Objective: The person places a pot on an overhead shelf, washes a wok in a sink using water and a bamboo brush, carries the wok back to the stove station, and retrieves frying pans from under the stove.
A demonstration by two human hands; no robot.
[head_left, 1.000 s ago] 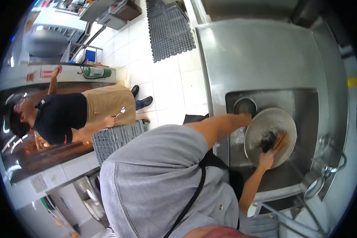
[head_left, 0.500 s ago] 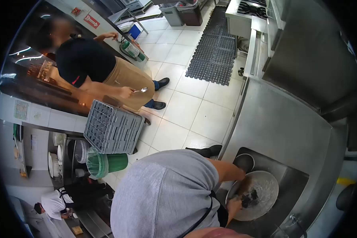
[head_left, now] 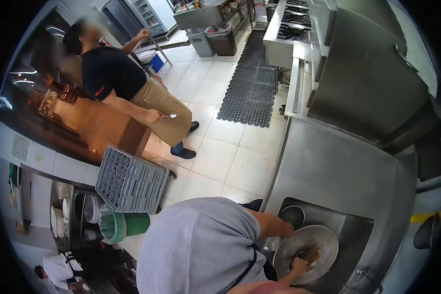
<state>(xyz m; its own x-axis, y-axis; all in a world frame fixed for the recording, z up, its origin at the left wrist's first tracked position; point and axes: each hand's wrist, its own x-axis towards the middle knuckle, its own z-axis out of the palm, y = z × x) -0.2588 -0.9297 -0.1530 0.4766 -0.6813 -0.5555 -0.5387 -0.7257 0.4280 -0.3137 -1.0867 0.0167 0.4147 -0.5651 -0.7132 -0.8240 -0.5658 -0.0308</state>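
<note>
Metal pan (head_left: 327, 240), round and wide, sits in the sink (head_left: 358, 229). Clock is centred on the pan, 12 = top of view.

Right hand (head_left: 298, 266): over the pan's inside at 7, closed on a tan brush (head_left: 312, 254), bristles at the pan's inner face, near centre. Left hand (head_left: 285, 229): at the rim, 11, fingers bent. Can't tell if it's truly gripping or just resting there.

Dark patch by the brush; too blurred to call residue or something loose.

Technique, my read:
- Pin the rim firmly at 11 so the pan can't spin or rock under the brush.
- Grip the brush low, wrist loose, load on the bristle tips. Splayed bristles = too much force.
- Short overlapping strokes from centre out, then up the curved wall. Turn the pan rather than over-reaching.
- Keep rim-hand fingers out of the stroke path. Wet metal slips.
- Watch the pot (head_left: 292, 215) just beside the pan at 11; a shove could knock it.

Faucet (head_left: 370, 278) at 4. Metal counter (head_left: 328, 161) between 12 and 1.

Farther: green bin (head_left: 137, 224) at 9, grey crates (head_left: 132, 181) at 10, co-worker (head_left: 113, 73) between 10 and 11 with a spoon (head_left: 171, 116), black mat (head_left: 250, 83) at 11, stove (head_left: 296, 22) at 12.
</note>
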